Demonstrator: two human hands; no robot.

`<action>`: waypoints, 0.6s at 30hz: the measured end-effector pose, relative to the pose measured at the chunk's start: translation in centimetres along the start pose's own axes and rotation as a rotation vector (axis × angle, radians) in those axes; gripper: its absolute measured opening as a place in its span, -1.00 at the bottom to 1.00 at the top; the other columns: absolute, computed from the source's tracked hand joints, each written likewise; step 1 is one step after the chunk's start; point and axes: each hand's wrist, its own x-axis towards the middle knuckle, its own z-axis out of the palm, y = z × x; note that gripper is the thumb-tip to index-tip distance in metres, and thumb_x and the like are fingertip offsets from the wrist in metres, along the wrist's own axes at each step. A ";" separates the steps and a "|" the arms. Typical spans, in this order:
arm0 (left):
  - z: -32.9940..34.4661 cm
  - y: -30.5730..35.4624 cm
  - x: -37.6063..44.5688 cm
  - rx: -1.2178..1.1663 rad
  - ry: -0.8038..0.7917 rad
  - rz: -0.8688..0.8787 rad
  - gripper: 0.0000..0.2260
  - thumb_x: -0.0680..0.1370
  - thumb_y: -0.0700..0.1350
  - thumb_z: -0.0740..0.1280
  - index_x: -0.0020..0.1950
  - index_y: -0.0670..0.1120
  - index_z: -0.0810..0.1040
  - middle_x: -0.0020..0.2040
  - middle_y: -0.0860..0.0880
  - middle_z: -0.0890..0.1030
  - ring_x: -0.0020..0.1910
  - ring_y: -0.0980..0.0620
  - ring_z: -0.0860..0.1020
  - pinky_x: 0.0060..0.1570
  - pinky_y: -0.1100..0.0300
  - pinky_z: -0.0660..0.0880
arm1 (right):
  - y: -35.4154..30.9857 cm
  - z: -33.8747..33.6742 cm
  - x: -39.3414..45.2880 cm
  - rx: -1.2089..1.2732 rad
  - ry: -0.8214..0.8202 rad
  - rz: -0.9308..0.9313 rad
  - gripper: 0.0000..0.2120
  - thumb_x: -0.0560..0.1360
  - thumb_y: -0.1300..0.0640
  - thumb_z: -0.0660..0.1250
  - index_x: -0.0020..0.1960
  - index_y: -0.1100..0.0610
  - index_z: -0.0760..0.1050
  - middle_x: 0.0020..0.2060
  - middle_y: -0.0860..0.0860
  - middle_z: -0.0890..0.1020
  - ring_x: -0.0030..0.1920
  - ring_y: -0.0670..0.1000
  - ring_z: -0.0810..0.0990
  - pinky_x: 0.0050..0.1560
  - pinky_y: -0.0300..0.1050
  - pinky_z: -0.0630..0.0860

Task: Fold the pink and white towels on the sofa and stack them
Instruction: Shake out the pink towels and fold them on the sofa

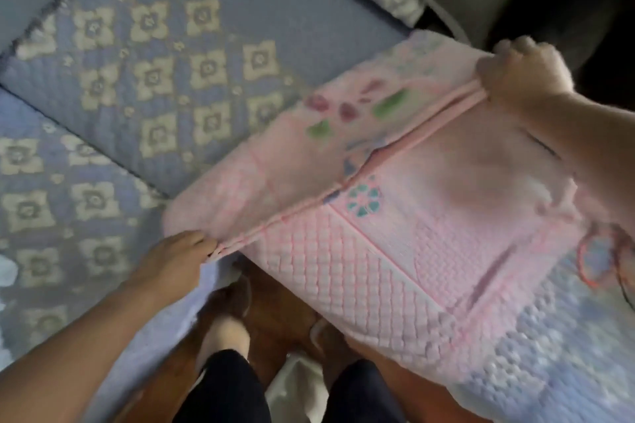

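The pink towel lies across the sofa at centre right of the frame, one fold apparently in place. The left hand pinches the doubled edge at lower left; the right hand grips the same edge at upper right, the hands well apart. More folds remain. Blur hides whether the pale cloth at lower right is the white towel; nothing is stacked yet.

One pink towel is stretched between two hands: the left hand at its near corner, the right hand at its far corner. Two sofa cushions lie beyond the left hand. Two feet stand below it.
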 end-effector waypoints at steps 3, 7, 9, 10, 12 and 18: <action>2.5 5.3 -1.4 0.015 -0.074 -0.057 -0.58 0.19 -0.42 0.46 -0.04 -0.06 0.61 -0.12 -0.05 0.60 -0.16 -0.15 0.62 -0.26 0.00 0.59 | 0.6 3.9 -7.9 0.000 -0.107 -0.132 -0.78 0.58 0.25 0.18 0.12 0.22 0.57 0.02 0.23 0.56 -0.03 0.31 0.63 -0.28 0.06 0.43; 4.5 11.2 -2.9 0.106 -0.225 -0.110 -0.58 0.38 -0.35 0.32 0.16 0.01 0.58 0.02 -0.01 0.58 0.02 -0.08 0.56 -0.03 -0.01 0.53 | 2.1 9.7 -16.5 0.066 -0.268 -0.114 -0.77 0.56 0.31 0.21 0.18 0.18 0.50 0.02 0.17 0.57 -0.11 0.24 0.68 -0.35 -0.02 0.41; 4.8 13.5 -3.3 0.087 -0.265 -0.108 -0.57 0.39 -0.35 0.28 0.19 0.00 0.56 0.06 -0.02 0.56 0.08 -0.08 0.56 0.00 0.02 0.50 | 3.5 12.8 -19.0 0.147 -0.285 0.025 -0.78 0.53 0.37 0.22 0.16 0.30 0.49 -0.05 0.25 0.57 -0.15 0.31 0.67 -0.30 0.06 0.47; 5.0 14.8 -3.3 0.088 -0.286 -0.093 -0.55 0.40 -0.34 0.26 0.23 0.02 0.55 0.09 0.00 0.56 0.11 -0.07 0.55 0.01 0.05 0.49 | 4.2 14.1 -20.1 0.186 -0.291 0.089 -0.79 0.52 0.39 0.21 0.14 0.34 0.47 -0.07 0.29 0.56 -0.15 0.35 0.66 -0.26 0.10 0.48; 5.1 17.4 -3.1 0.082 -0.354 -0.076 -0.48 0.45 -0.30 0.24 0.36 0.08 0.47 0.21 0.05 0.53 0.19 -0.01 0.51 0.09 0.11 0.48 | 5.5 16.4 -22.3 0.241 -0.268 0.198 -0.82 0.51 0.41 0.18 0.10 0.37 0.42 -0.09 0.37 0.54 -0.13 0.41 0.62 -0.20 0.17 0.48; 6.9 27.6 -3.0 -0.143 -0.573 -0.065 -0.70 0.46 -0.27 0.21 -0.09 0.18 0.37 0.00 0.11 0.50 -0.01 0.03 0.51 -0.12 0.15 0.42 | 8.7 20.5 -26.7 0.477 -0.254 0.892 -0.70 0.60 0.24 0.10 0.28 0.34 0.37 0.17 0.37 0.56 0.19 0.40 0.55 0.16 0.19 0.48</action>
